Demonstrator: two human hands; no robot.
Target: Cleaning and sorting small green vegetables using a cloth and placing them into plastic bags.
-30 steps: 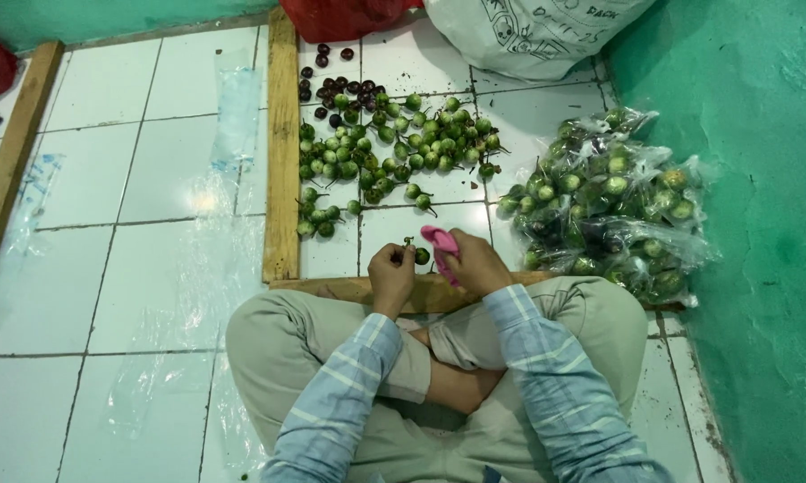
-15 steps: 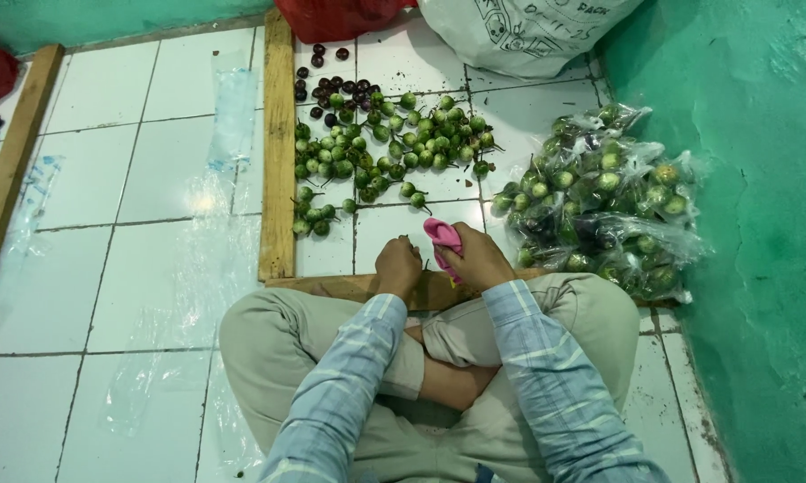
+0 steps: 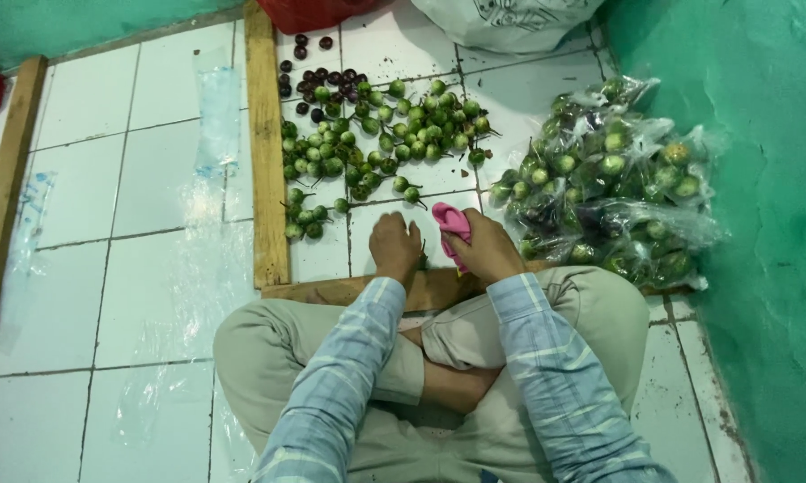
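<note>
A: Nearest: crossed legs in khaki trousers (image 3: pixel 349 358), plaid sleeves (image 3: pixel 340 385) run forward over them. Position is set so both hands fall just past the near wooden strip (image 3: pixel 349 288).

B: Hands?

A: Left hand (image 3: pixel 396 249) is curled, knuckles up, fingers closed around something small; a green bit is seen at its inner edge, most likely one small green eggplant (image 3: pixel 424 261), mostly hidden. Right hand (image 3: pixel 485 250) is clenched on a pink tool (image 3: pixel 450 224), its pink end sticking up past the thumb. What kind of tool cannot be told. The two hands are held almost touching, so tool meets fruit directly over the tile.

B: Stock?

A: Just beyond the hands, the loose green eggplant pile (image 3: pixel 376 139) is spread on the white tile floor (image 3: pixel 135 179), penned between the near strip and the long upright wooden strip (image 3: pixel 264 143) on the left. Rolling is probably stopped that way. Dark purple ones (image 3: pixel 309 80) are kept apart at the pile's far-left corner.

B: Right side?

A: Filled clear plastic bags (image 3: pixel 609 179) are stacked against the green wall (image 3: pixel 761 224), within right-arm reach. Empty clear bags (image 3: pixel 217 107) lie flat left of the upright strip. Farthest: a red bag (image 3: pixel 309 11) and a white sack (image 3: pixel 501 18) at the top edge.
</note>
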